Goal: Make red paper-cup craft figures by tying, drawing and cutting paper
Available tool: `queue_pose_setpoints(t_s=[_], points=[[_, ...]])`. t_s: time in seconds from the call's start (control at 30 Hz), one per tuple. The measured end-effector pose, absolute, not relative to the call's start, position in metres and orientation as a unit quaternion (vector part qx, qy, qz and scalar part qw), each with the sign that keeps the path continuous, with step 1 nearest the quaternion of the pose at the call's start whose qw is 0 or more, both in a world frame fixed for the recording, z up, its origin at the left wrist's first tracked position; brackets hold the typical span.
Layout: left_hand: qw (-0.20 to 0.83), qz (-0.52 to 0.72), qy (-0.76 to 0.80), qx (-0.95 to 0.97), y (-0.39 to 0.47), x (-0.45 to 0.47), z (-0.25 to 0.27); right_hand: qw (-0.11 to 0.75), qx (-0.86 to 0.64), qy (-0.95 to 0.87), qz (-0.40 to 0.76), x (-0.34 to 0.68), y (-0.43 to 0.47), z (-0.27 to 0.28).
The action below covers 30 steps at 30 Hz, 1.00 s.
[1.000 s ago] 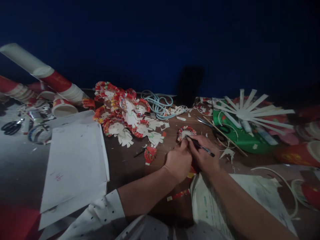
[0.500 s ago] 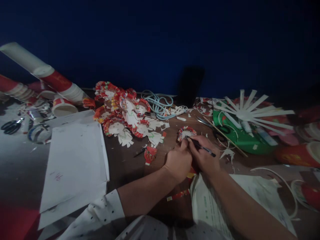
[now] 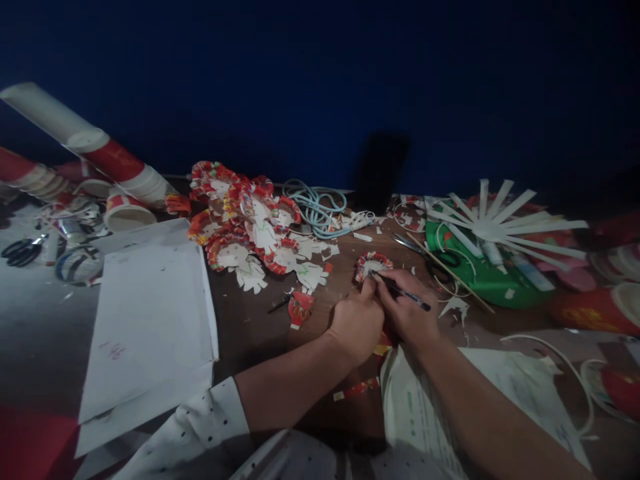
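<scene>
A small paper figure [image 3: 369, 260], with a white middle and a red patterned ring round it, lies on the brown table under my fingertips. My left hand [image 3: 356, 327] is curled, its fingertips holding the figure's near edge. In my right hand [image 3: 414, 313] is a dark pen [image 3: 411, 299], its tip down at the white paper. Both hands touch each other and hide the figure's lower part. Left of my hands lies a red paper piece [image 3: 301, 308]. A patterned paper strip [image 3: 357, 389] rests nearer to me.
Several finished-looking paper figures [image 3: 257, 220] are heaped at back left, beside a blue cord [image 3: 320, 207]. Scissors [image 3: 440, 260] and a wooden stick [image 3: 463, 283] lie right, by a green container [image 3: 500, 287]. White card [image 3: 155, 320] covers the left; paper cups [image 3: 130, 217] stand beyond it.
Hardly anything differs. The pen and my right hand have shifted very slightly over the paper figure; my left hand stays in place.
</scene>
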<state>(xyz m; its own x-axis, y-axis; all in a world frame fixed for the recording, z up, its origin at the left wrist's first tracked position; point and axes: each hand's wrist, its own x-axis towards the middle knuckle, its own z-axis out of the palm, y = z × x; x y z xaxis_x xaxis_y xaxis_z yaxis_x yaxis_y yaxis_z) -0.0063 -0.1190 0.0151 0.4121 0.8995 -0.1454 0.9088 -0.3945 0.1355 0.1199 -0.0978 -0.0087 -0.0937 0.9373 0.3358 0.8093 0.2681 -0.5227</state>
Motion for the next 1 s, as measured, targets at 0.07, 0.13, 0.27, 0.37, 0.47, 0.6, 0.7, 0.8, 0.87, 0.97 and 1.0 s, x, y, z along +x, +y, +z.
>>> queue_pose_setpoints(t_s=[0.07, 0.13, 0.27, 0.37, 0.47, 0.6, 0.7, 0.8, 0.87, 0.97, 1.0], points=[[0.099, -0.027, 0.542, 0.834, -0.1188, -0.0061, 0.0149, 0.316, -0.59, -0.735, 0.106, 0.1202, -0.0973, -0.0087], [0.101, -0.031, 0.541, 0.834, -0.1188, -0.006, 0.0145, 0.315, -0.59, -0.736, 0.103, 0.1206, -0.0968, -0.0094], [0.104, -0.03, 0.544, 0.832, -0.1192, -0.0058, 0.0146, 0.313, -0.594, -0.736, 0.091, 0.1206, -0.0967, -0.0115], [0.109, -0.028, 0.549, 0.828, -0.1194, -0.0058, 0.016, 0.335, -0.591, -0.731, 0.067, 0.1191, -0.0986, -0.0112], [0.113, -0.025, 0.547, 0.829, -0.1189, -0.0063, 0.0177, 0.347, -0.602, -0.718, 0.046, 0.1178, -0.1015, -0.0086], [0.12, -0.028, 0.541, 0.832, -0.1178, -0.0074, 0.0187, 0.346, -0.621, -0.703, 0.022, 0.1193, -0.1032, -0.0057], [0.118, -0.028, 0.539, 0.834, -0.1176, -0.0078, 0.018, 0.355, -0.626, -0.695, -0.003, 0.1225, -0.1023, -0.0055], [0.11, -0.028, 0.54, 0.834, -0.1183, -0.0077, 0.0168, 0.346, -0.62, -0.704, -0.016, 0.125, -0.1013, -0.0062], [0.11, -0.026, 0.539, 0.835, -0.1188, -0.0076, 0.0164, 0.338, -0.614, -0.713, -0.016, 0.1256, -0.1012, -0.0066], [0.116, -0.024, 0.54, 0.834, -0.1188, -0.0075, 0.0171, 0.331, -0.61, -0.72, -0.01, 0.1253, -0.1012, -0.0069], [0.119, -0.023, 0.54, 0.833, -0.1187, -0.0076, 0.0174, 0.33, -0.61, -0.721, -0.008, 0.1251, -0.1012, -0.0069]])
